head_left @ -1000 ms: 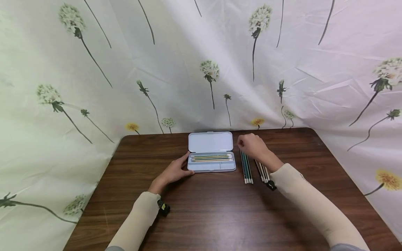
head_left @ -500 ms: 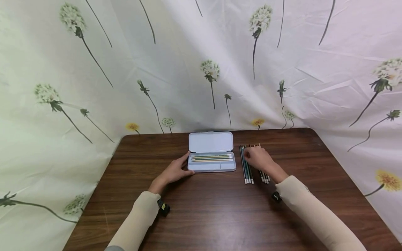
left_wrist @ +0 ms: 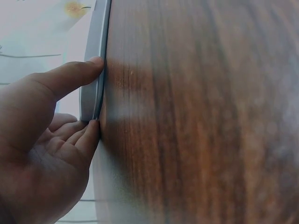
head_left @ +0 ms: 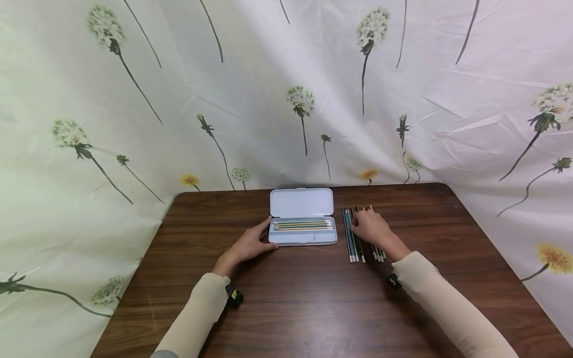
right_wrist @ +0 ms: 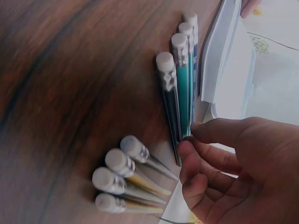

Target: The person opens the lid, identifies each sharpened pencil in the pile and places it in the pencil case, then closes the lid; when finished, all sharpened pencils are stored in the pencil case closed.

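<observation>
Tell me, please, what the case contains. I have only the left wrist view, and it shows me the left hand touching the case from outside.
Observer: The case is open, with several pencils lying in its rear compartment.
Operator: Thank you. Where is the right hand at this moment, please?
Observer: It is at the loose pencils on the table, to the right of the case.
Operator: I understand. Do these loose pencils lie all together?
Observer: No, they lie in two separate groups.
</observation>
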Demonstrator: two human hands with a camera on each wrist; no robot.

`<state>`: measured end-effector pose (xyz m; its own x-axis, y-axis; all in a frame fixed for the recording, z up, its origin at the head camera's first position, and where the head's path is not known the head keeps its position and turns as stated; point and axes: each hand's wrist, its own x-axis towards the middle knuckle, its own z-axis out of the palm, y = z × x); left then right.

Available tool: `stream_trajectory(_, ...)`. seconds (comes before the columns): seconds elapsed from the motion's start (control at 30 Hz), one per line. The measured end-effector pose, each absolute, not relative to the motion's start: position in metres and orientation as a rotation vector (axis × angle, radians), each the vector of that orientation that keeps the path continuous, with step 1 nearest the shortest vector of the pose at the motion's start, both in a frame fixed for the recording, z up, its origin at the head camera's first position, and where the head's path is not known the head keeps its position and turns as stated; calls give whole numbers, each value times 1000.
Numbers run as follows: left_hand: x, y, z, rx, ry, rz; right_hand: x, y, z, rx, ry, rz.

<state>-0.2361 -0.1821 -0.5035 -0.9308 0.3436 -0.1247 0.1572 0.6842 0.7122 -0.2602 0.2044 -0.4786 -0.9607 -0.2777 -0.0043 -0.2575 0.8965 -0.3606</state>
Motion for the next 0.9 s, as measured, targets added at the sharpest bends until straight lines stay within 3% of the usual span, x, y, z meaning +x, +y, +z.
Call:
stream_trajectory(0.23,-237,-182,-505,404,2634,1099,-267,206,-490,-382,2986,-611)
stream_trajectory(0.73,-236,-181,-500,400,2637,1086,-261,193,-473,-131,2886,-513)
stream_trajectory(0.9,-236,-181,-501,397,2638,1087,-274,196,-485,-120,2882,-506)
